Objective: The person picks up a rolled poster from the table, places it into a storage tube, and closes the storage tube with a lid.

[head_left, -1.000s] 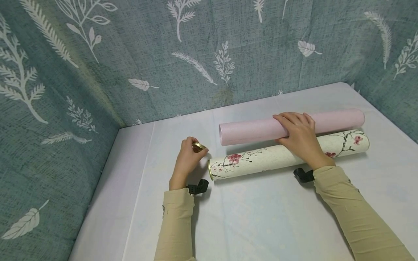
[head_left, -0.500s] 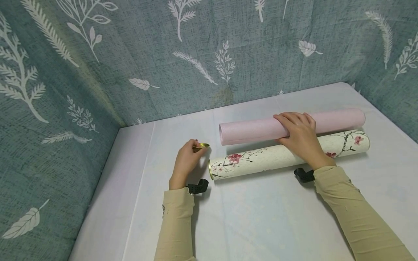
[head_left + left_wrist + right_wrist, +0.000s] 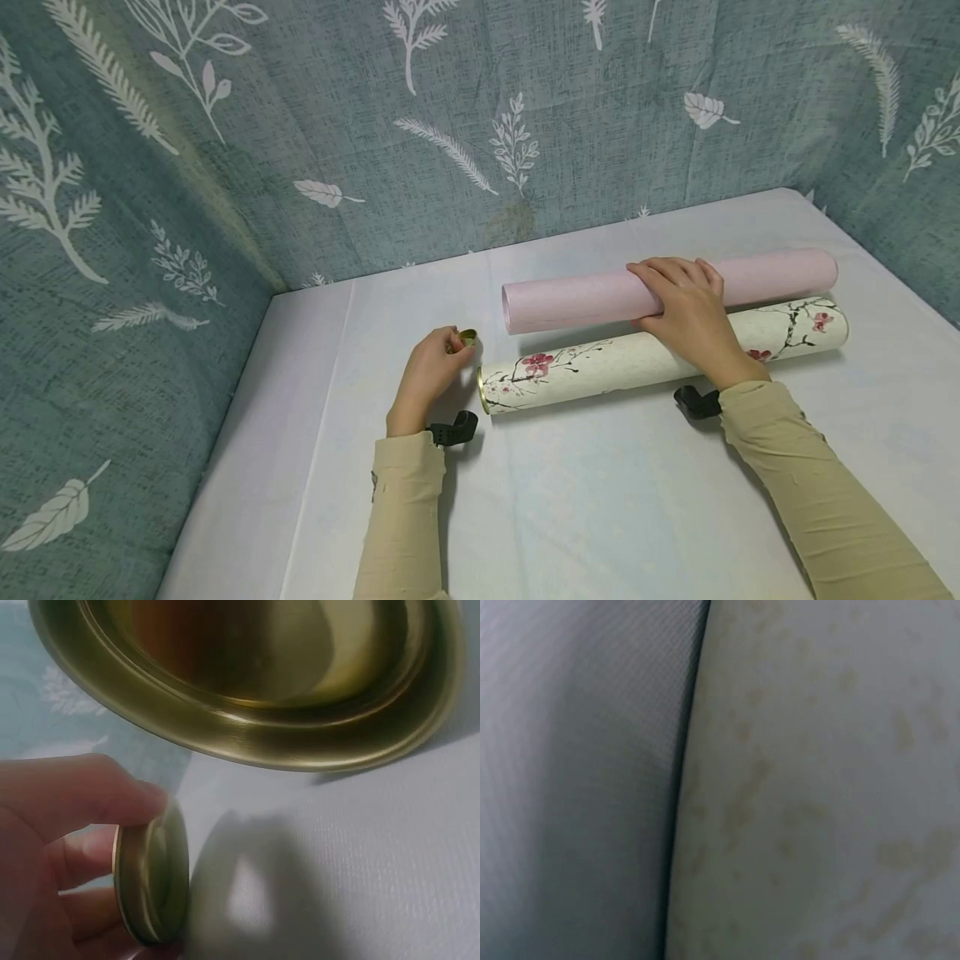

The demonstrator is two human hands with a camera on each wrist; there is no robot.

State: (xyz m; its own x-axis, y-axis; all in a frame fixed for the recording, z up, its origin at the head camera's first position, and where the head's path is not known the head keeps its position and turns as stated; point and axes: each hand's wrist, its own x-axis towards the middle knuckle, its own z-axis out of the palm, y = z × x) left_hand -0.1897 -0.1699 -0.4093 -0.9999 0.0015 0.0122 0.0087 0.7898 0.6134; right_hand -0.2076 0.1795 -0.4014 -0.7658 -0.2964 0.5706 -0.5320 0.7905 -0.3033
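In the head view my left hand [image 3: 429,371] pinches a small gold metal lid [image 3: 468,337] just off the left end of a cream tube [image 3: 592,375] printed with plum blossoms. The left wrist view shows this lid [image 3: 169,877] on edge between thumb and fingers, with the tube's gold end [image 3: 300,742] large above it. My right hand [image 3: 686,321] grips a pink tube [image 3: 573,302] lying behind the floral one, fingers over its top and thumb on the near side. In the right wrist view only the floral tube's surface [image 3: 825,780] appears, without the hand.
A white cloth [image 3: 600,500] covers the table under both tubes. Green-blue fabric [image 3: 450,150] with white leaf prints hangs behind and at the sides. Each wrist carries a black camera [image 3: 456,428]. The pink tube's left end looks open and hollow.
My left hand has lowered slightly and turned the lid between its fingers, so its visible face has changed angle. The right hand and both tubes have stayed in place.
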